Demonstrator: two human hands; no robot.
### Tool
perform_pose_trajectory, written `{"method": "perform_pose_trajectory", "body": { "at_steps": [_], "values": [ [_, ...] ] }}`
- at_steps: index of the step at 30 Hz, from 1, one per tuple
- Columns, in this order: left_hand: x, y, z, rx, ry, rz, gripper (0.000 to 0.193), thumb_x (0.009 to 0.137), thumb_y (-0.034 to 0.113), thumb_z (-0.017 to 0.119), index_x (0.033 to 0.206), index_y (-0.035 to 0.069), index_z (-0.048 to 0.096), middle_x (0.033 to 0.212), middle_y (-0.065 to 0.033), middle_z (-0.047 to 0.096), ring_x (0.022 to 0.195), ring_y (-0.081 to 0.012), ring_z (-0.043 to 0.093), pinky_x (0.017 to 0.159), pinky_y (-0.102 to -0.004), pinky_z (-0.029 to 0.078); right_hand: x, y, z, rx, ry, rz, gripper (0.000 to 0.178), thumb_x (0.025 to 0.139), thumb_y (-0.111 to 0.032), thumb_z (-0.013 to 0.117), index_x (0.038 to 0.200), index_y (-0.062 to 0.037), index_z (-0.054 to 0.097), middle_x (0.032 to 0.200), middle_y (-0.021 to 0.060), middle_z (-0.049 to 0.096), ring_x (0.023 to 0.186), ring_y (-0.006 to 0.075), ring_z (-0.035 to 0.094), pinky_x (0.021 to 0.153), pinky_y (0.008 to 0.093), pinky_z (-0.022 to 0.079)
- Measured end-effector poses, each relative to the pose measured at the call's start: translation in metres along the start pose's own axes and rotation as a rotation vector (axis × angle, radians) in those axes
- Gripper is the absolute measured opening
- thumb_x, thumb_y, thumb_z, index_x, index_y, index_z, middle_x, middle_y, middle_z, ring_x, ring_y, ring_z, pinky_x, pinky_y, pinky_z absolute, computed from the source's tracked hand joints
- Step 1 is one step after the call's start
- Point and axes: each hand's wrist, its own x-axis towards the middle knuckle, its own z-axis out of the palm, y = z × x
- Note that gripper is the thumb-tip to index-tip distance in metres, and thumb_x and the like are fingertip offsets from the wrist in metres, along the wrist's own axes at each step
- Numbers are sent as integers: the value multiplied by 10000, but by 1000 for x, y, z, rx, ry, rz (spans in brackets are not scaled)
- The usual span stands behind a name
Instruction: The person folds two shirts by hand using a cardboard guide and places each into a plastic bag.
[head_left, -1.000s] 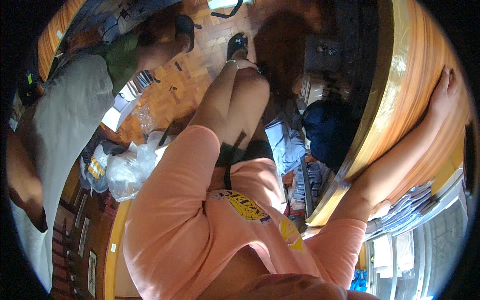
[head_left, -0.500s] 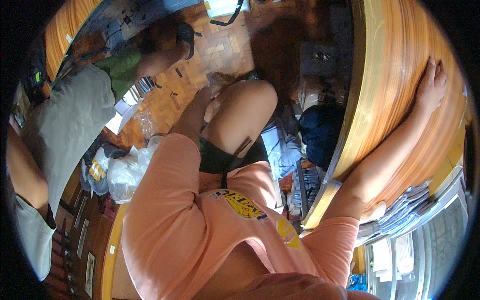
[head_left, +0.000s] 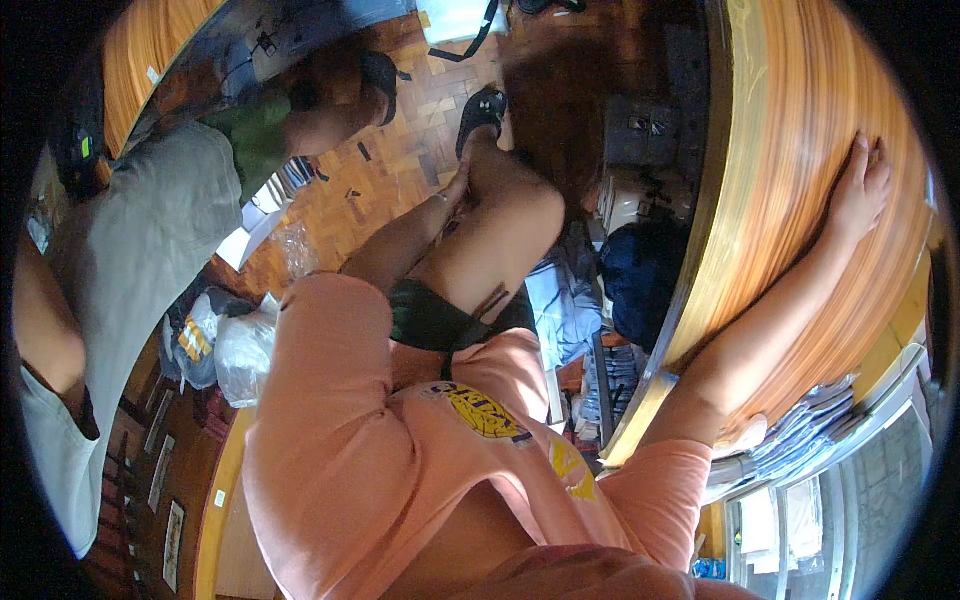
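Table [head_left: 790, 190] of striped wood fills the right of the frame, its far end cut off by the dark rim. The left hand [head_left: 458, 186], upper centre, is partly hidden by the bent leg [head_left: 505, 215] and dim; I cannot tell whether its fingers close on anything. Its forearm slants up and right, below a black shoe [head_left: 482, 108]. The right arm reaches up across the tabletop, its hand [head_left: 862, 190] palm down, fingers extended, gripping nothing. Another person [head_left: 170, 220], far left, is cropped.
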Motion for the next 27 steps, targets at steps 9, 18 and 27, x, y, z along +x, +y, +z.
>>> {"method": "perform_pose_trajectory", "body": {
  "at_steps": [9, 18, 27],
  "values": [
    [14, 12, -38, -63, -261, 46, 667, 867, 559, 437, 1330, 79, 416, 1381, -85, 388, 1283, -211, 318, 1050, -331, 266, -3, -8, -4, 12, -16, 1, 632, 837, -594, 448, 1279, -145, 496, 1347, 104, 434, 1255, 287, 371, 1045, 448, 229],
    [-43, 145, -22, 4, -337, 347, 682, 849, 608, 420, 1325, 121, 429, 1372, -84, 399, 1292, -228, 322, 1059, -354, 258, -11, -8, -7, 46, 6, -66, 603, 844, -567, 471, 1278, -148, 495, 1352, 120, 423, 1255, 294, 370, 1044, 452, 225],
    [56, 103, -93, 19, -5, 149, 663, 852, 585, 429, 1312, 108, 437, 1357, -93, 410, 1274, -231, 338, 1048, -352, 268, -15, -15, -11, 28, 48, -13, 603, 834, -581, 464, 1292, -189, 479, 1348, 93, 433, 1244, 284, 391, 1041, 472, 215]
  ]
}}
